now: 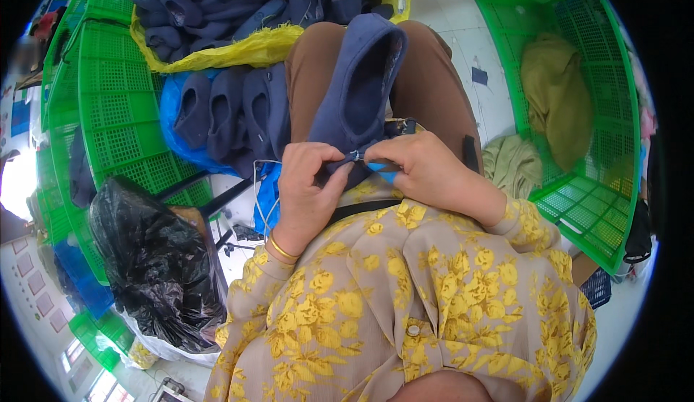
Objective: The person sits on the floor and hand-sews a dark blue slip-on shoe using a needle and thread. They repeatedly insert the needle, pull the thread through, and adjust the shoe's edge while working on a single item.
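A navy blue fabric shoe [325,116] rests across my lap, its opening facing up. At its near end, my left hand [307,189] pinches a bit of dark blue fabric between thumb and fingers. My right hand [426,167] meets it there, fingers closed around something with a bright blue part [385,171], which I cannot make out fully. A small pale, shiny bit shows between the fingertips of both hands. Beside my left wrist hangs a loop of thin white cord [255,185].
A yellow woven sack [238,49] full of navy shoes stands ahead. More shoes [224,105] lie on blue plastic at the left. Green crates [119,113] stand left, near a black plastic bag [148,257]. Another green crate [499,11] at right holds olive cloth [557,91].
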A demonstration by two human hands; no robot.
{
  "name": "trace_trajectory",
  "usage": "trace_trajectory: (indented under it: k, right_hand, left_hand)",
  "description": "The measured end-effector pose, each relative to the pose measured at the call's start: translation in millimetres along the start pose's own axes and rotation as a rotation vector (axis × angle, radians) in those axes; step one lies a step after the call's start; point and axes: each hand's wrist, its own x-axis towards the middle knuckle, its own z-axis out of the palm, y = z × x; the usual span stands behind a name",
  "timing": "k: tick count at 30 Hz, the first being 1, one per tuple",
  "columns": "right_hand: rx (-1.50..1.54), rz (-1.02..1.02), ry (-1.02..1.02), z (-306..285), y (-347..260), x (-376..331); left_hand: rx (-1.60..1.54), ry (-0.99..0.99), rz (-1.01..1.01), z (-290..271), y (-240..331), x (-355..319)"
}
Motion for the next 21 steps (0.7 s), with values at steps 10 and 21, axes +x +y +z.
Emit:
trace_trajectory:
  k: [10, 21]
  right_hand:
    - [0.067, 0.033, 0.006, 1.4, -2.1, 1.3]
    - [0.000, 0.056, -0.003, 22.9, 11.4, 14.3]
  left_hand:
    - [0.002, -0.007, -0.018, 0.8, -1.4, -0.7]
    - [0.000, -0.022, -0.004, 2.8, -7.8, -4.4]
